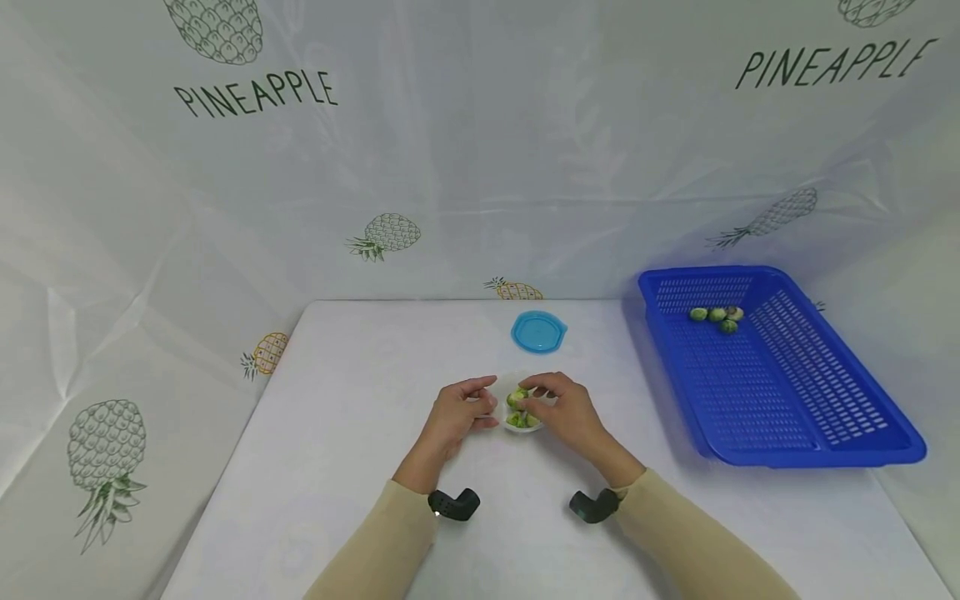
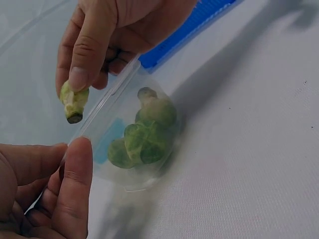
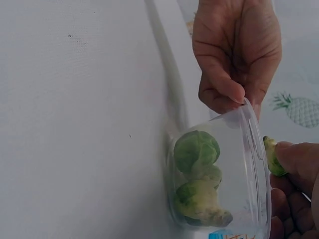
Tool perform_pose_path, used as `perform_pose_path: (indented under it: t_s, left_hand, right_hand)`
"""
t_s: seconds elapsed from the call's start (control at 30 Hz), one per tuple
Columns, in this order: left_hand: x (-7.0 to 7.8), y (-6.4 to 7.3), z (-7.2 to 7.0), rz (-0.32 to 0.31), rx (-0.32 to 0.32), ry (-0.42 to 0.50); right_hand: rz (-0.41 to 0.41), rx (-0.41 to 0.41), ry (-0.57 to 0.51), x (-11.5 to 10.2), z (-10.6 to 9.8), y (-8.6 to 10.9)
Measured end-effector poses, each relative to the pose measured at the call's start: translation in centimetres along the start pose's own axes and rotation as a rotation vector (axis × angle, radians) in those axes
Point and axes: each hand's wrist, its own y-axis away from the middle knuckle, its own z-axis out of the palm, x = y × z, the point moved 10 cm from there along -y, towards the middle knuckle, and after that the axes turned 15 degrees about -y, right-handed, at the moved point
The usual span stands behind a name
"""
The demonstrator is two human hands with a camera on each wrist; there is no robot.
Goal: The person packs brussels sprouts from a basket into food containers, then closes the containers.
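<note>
A small clear plastic container point(image 3: 232, 144) stands on the white table, with several green Brussels sprouts point(image 2: 149, 142) inside. My left hand point(image 1: 457, 410) pinches its rim between thumb and finger, on the left side. Over the container's opening, my right hand point(image 1: 566, 412) holds one Brussels sprout point(image 2: 74, 102) between thumb and fingertips. That sprout hangs with its cut brown stem end pointing down in the left wrist view, close by the rim. A light blue lid point(image 1: 539, 332) lies flat on the table just behind the container.
A big blue plastic basket point(image 1: 810, 457) stands at the right of the table, with several Brussels sprouts point(image 1: 717, 315) in its far left corner. A white sheet point(image 1: 480, 150) printed with pineapples hangs behind the table's back edge.
</note>
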Motion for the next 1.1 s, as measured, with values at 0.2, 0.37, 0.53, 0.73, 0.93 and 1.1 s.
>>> perform_pose_path:
  t_s: [0.2, 0.37, 0.53, 0.73, 0.93, 1.1]
  left_hand:
    - [0.0, 0.0, 0.0, 0.001, 0.002, 0.000]
    - [0.1, 0.0, -0.1, -0.001, 0.005, -0.005]
    - [0.1, 0.0, 0.0, -0.001, 0.000, -0.001]
    - [0.2, 0.1, 0.0, 0.003, -0.008, 0.007]
    - [0.3, 0.2, 0.0, 0.003, -0.013, 0.007]
    - [0.3, 0.3, 0.1, 0.003, -0.020, 0.010]
  right_hand:
    - [-0.059, -0.014, 0.021, -0.6, 0.5, -0.1]
    - [-0.082, -0.029, 0.073, -0.8, 0.8, 0.0]
    - [-0.083, -0.049, 0.115, -1.1, 1.1, 0.1]
    - [-0.103, -0.065, 0.152, -1.1, 1.4, 0.1]
    - [-0.124, -0.079, 0.174, -1.1, 1.7, 0.1]
    - [-0.111, -0.078, 0.176, -1.0, 1.6, 0.1]
